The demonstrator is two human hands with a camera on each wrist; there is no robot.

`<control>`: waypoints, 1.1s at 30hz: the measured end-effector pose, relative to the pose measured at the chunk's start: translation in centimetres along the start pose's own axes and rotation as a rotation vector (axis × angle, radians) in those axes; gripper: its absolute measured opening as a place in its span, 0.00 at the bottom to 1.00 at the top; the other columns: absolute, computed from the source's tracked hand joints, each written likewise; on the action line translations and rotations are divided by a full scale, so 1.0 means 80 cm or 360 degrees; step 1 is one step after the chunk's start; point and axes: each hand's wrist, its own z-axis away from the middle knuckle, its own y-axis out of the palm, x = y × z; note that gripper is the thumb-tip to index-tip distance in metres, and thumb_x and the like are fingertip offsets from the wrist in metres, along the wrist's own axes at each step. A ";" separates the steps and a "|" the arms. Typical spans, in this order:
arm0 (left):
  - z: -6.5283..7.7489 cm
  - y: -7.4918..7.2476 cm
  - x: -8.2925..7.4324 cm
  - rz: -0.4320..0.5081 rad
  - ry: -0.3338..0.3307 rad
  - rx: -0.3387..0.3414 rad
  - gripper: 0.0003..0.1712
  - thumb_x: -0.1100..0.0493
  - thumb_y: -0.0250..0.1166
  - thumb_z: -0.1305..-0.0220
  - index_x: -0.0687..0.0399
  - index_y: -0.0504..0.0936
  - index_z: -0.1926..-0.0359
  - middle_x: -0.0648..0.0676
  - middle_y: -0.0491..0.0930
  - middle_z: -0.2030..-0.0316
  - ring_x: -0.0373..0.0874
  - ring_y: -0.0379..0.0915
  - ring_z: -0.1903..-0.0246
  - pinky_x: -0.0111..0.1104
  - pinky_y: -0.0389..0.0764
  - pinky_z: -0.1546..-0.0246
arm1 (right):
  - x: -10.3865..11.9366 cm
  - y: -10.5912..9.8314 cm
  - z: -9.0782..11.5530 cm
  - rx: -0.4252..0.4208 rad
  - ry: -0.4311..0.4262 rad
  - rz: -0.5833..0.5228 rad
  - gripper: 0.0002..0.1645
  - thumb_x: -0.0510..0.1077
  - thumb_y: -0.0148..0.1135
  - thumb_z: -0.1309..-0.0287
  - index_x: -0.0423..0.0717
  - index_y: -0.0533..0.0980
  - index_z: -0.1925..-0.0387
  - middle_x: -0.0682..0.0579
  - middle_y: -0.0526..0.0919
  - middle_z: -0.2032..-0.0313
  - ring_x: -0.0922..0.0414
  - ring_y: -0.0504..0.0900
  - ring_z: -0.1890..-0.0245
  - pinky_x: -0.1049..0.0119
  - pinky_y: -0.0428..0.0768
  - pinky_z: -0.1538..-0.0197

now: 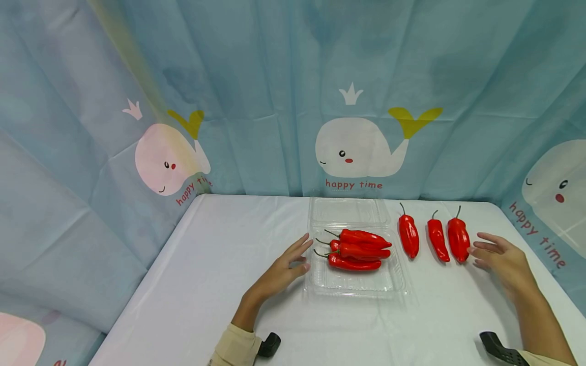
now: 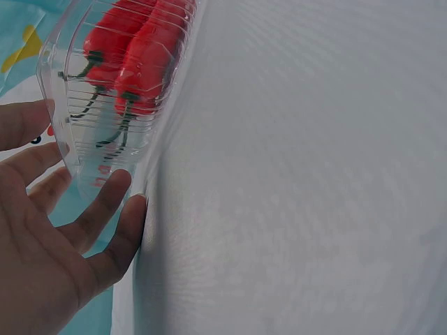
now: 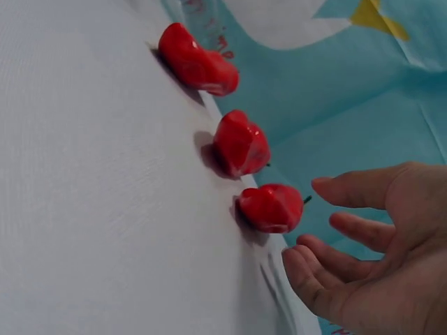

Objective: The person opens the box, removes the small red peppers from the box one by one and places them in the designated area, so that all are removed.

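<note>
Nearest, the cream left sleeve (image 1: 233, 349) and right sleeve (image 1: 540, 359) are cut off by the lower edge, each beside a black wrist device, the right one also cropped. The left hand (image 1: 282, 272), fingers extended and gripping nothing, is at the left side of a clear plastic container (image 1: 357, 285); whether its fingertips touch the wall is hard to tell. Inside lie piled red peppers (image 1: 357, 264), partly covering one another, their upper ends cropped in the left wrist view. The right hand (image 1: 503, 260), loosely spread and holding nothing, is just beside the rightmost of three loose peppers (image 1: 459, 239) on the white tabletop (image 1: 229, 244). The transparent lid (image 1: 348, 212) lies open behind the container, its outline faint. Beyond, the blue whale curtain (image 1: 265, 91) runs out of frame, its right-hand whale cut off.
</note>
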 end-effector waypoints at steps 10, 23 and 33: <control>0.001 -0.001 -0.002 0.0011 0.0005 -0.0005 0.35 0.58 0.56 0.19 0.51 0.59 0.16 0.50 0.46 0.14 0.60 0.71 0.30 0.62 0.70 0.30 | 0.022 0.000 0.010 -0.0034 -0.0057 0.0071 0.45 0.58 0.56 0.22 0.42 0.54 0.16 0.24 0.60 0.24 0.84 0.72 0.65 0.80 0.83 0.61; 0.002 0.000 -0.002 0.0006 0.0006 -0.0003 0.36 0.58 0.56 0.19 0.51 0.59 0.16 0.50 0.46 0.14 0.61 0.71 0.30 0.64 0.69 0.30 | 0.041 0.009 0.023 -0.0058 -0.0222 0.0107 0.45 0.58 0.59 0.24 0.45 0.57 0.17 0.26 0.62 0.24 0.81 0.69 0.57 0.79 0.84 0.57; 0.002 0.000 -0.002 0.0006 -0.0003 -0.0010 0.36 0.57 0.57 0.19 0.50 0.59 0.16 0.50 0.45 0.14 0.60 0.71 0.30 0.64 0.69 0.30 | 0.059 0.022 0.029 0.0007 -0.0311 0.0110 0.46 0.58 0.62 0.25 0.45 0.58 0.17 0.28 0.64 0.25 0.82 0.69 0.55 0.79 0.83 0.56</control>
